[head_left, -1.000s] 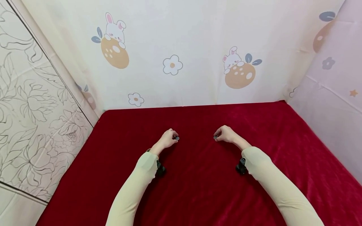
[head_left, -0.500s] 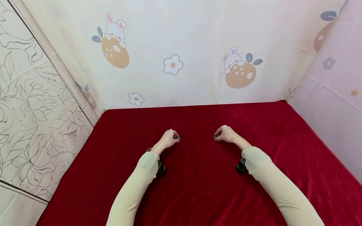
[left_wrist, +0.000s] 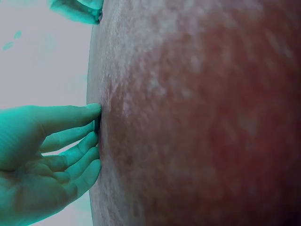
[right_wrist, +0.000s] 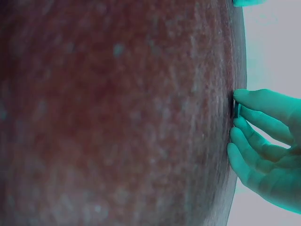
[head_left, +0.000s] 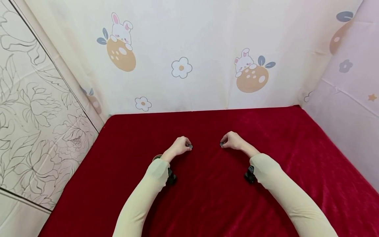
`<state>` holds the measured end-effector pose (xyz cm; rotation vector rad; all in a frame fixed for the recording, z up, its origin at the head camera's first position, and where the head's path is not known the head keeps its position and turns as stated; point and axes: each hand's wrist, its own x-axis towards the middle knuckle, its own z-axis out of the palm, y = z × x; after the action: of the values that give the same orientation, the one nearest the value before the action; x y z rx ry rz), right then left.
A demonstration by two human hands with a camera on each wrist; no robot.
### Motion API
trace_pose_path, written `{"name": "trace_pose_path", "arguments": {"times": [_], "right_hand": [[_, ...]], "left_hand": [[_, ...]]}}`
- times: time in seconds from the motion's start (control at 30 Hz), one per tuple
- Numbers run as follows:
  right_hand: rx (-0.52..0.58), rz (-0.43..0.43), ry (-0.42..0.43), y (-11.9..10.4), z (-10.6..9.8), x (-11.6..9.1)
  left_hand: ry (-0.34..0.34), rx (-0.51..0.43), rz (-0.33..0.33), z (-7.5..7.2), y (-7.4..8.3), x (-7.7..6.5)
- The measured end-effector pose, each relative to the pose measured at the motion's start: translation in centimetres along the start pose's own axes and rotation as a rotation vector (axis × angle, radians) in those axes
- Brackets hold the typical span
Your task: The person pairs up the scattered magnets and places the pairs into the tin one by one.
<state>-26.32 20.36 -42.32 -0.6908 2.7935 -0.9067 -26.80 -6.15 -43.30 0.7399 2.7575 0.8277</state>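
Observation:
My left hand (head_left: 180,145) pinches a small grey disc (head_left: 190,146) between thumb and fingers, low over the red cloth. Facing it from the other side, my right hand (head_left: 233,141) pinches a second small grey disc (head_left: 221,144). A gap of cloth lies between the two discs. In the left wrist view, a thin dark edge of the disc (left_wrist: 97,125) shows between the thumb and fingertips, right at the cloth. The right wrist view shows the other disc (right_wrist: 236,110) the same way, edge-on. What exactly the discs are is too small to tell.
Red velvety cloth (head_left: 204,197) covers the table. A pale printed curtain (head_left: 207,33) hangs along the back edge, with a flower-patterned panel (head_left: 32,105) at the left and more curtain (head_left: 349,105) at the right. Black wrist cameras (head_left: 250,175) sit under the sleeves.
My left hand has moved a little to the right and my right hand a little to the left, each with its disc. The gap between them is narrower.

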Motion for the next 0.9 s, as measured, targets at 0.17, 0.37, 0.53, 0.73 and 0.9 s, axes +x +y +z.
{"name": "trace_pose_path", "arguments": {"times": [0.17,0.37,0.53,0.73,0.9], "right_hand": [[0.009,-0.019,0.000,-0.5,0.3,0.3],[0.007,-0.035,-0.012,-1.0,0.7,0.5],[0.017,-0.045,-0.030,-1.6,1.0,0.7],[0.003,-0.061,-0.033,-2.0,1.5,1.2],[0.005,-0.050,-0.042,-2.6,2.0,1.5]], "left_hand": [[-0.009,0.002,0.012,0.2,0.4,0.3],[-0.024,-0.001,0.006,0.6,0.8,0.6],[-0.031,-0.009,0.004,0.8,1.3,0.6],[-0.036,0.005,0.003,1.0,1.9,0.7],[-0.043,0.004,0.006,1.3,2.0,1.0]]}}
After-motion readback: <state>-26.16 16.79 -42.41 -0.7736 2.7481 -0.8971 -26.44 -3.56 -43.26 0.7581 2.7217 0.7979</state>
